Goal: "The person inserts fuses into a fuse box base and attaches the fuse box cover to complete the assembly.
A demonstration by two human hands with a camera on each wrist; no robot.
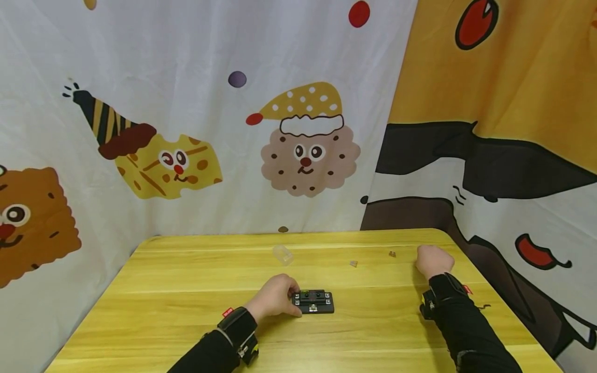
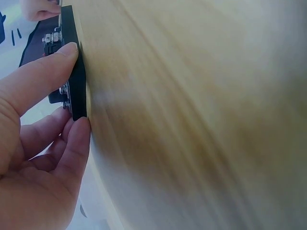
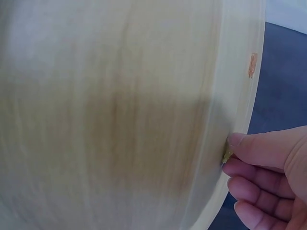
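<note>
My left hand (image 1: 275, 296) holds the left end of a black rectangular block with metal screw terminals (image 1: 313, 302), low at the middle of the table. In the left wrist view the thumb (image 2: 55, 67) lies along the block's long edge, and the fingertips are at its end. Far over on the right, my right hand (image 1: 435, 260) is close to the tabletop. The right wrist view shows its thumb and forefinger pinching a small brass-coloured metal piece (image 3: 228, 154), mostly covered by the fingers.
A clear plastic box (image 1: 282, 255) stands toward the back of the wooden table (image 1: 186, 290). Two small pieces, one pale (image 1: 353, 263) and one copper-coloured (image 1: 392, 254), lie between it and the right hand. A printed curtain (image 1: 186, 52) hangs behind.
</note>
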